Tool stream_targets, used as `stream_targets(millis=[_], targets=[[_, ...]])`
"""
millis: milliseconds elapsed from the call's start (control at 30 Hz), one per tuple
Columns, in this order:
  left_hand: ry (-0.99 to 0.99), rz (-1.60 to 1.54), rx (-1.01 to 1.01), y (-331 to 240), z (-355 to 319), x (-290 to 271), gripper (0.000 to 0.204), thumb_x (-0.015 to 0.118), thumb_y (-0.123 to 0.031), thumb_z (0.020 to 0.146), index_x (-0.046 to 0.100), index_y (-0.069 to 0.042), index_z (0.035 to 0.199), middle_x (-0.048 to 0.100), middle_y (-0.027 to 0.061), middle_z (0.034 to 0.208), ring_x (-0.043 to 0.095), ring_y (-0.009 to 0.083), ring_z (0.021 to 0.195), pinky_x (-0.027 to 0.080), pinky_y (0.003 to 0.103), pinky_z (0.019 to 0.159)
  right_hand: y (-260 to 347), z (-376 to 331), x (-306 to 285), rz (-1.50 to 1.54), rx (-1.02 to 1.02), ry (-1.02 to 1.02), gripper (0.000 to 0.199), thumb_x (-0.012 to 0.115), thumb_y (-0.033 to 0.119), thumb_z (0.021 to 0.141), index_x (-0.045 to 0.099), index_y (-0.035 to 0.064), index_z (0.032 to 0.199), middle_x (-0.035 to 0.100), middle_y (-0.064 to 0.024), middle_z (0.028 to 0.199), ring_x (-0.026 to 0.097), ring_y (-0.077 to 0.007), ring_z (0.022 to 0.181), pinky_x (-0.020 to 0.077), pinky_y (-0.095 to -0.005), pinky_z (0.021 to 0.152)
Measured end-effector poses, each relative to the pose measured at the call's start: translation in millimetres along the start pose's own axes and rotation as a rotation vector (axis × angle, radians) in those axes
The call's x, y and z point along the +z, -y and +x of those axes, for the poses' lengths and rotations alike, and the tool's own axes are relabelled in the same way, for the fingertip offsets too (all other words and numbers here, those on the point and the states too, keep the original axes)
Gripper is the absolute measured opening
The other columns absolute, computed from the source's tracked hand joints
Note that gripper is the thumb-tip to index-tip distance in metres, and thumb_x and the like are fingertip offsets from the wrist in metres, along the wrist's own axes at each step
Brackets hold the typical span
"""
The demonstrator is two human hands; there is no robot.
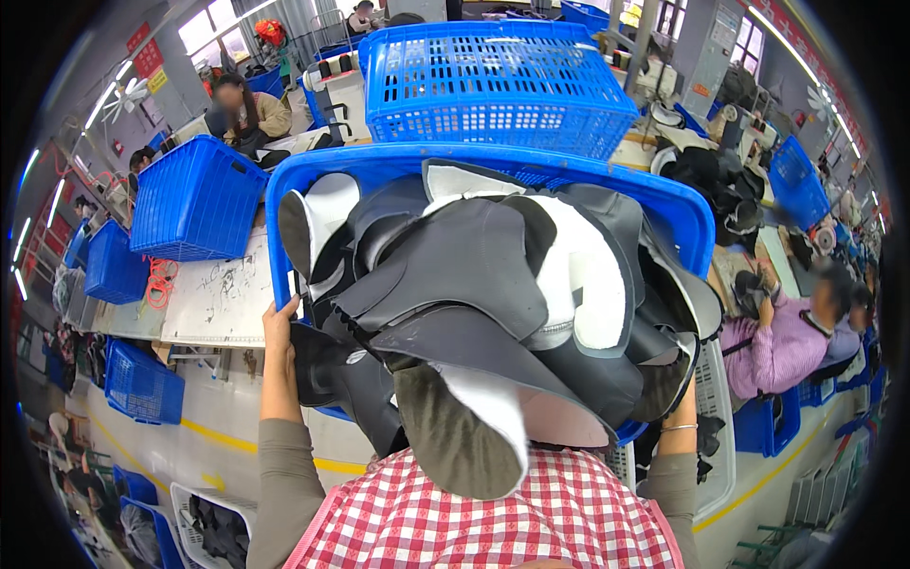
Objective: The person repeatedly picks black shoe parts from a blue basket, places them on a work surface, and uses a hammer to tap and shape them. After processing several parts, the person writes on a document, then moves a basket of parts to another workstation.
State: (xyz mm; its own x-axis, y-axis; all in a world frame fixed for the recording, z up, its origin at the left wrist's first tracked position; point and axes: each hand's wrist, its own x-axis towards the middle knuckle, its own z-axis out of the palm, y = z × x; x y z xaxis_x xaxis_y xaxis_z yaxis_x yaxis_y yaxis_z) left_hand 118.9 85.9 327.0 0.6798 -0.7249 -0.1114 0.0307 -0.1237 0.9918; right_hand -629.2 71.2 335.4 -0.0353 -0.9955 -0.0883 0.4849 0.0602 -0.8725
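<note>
A large blue plastic basket (pixel 290 175) is right in front of my chest, heaped with cut boot-upper pieces (pixel 455 261). The pieces are black and dark grey, some showing white lining, and several hang over the near rim. My left hand (pixel 280 327) is closed on the basket's left side. At the near right corner, my right hand (pixel 684 410) reaches up against the load. Overhanging pieces hide its fingers, so their grip does not show. A thin bracelet circles the right wrist.
An upside-down blue basket (pixel 488 90) stands just beyond mine. A worktable (pixel 223 294) with another blue basket (pixel 197 199) lies to the left. A person in a pink top (pixel 782 341) sits close by on the right, near a white basket (pixel 718 427). Another person (pixel 251 114) sits far left.
</note>
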Motion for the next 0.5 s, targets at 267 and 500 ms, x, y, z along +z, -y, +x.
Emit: stream_targets(millis=[267, 500], targets=[[0.068, 0.148, 0.028, -36.7, 105.0, 61.1, 0.029, 0.073, -0.034, 0.095, 0.064, -0.009, 0.083, 0.053, -0.0024, 0.073, 0.046, 0.01, 0.063, 0.037, 0.029, 0.06, 34.1, 195.6, 47.3, -0.124, 0.101, 0.006, 0.046, 0.056, 0.035, 0.106, 0.06, 0.0007, 0.136, 0.067, -0.0111, 0.127, 0.066, -0.0224, 0.109, 0.0545, -0.037, 0.096], [0.16, 0.092, -0.438, -67.4, 148.8, 117.4, 0.027, 0.066, -0.032, 0.1, 0.061, -0.005, 0.1, 0.063, 0.0131, 0.077, 0.064, 0.0293, 0.064, 0.054, 0.045, 0.062, 38.3, 295.1, 48.8, -0.367, 0.122, 0.087, 0.047, 0.057, 0.034, 0.105, 0.06, -0.0002, 0.137, 0.067, -0.0113, 0.128, 0.066, -0.0218, 0.109, 0.0542, -0.0365, 0.096]])
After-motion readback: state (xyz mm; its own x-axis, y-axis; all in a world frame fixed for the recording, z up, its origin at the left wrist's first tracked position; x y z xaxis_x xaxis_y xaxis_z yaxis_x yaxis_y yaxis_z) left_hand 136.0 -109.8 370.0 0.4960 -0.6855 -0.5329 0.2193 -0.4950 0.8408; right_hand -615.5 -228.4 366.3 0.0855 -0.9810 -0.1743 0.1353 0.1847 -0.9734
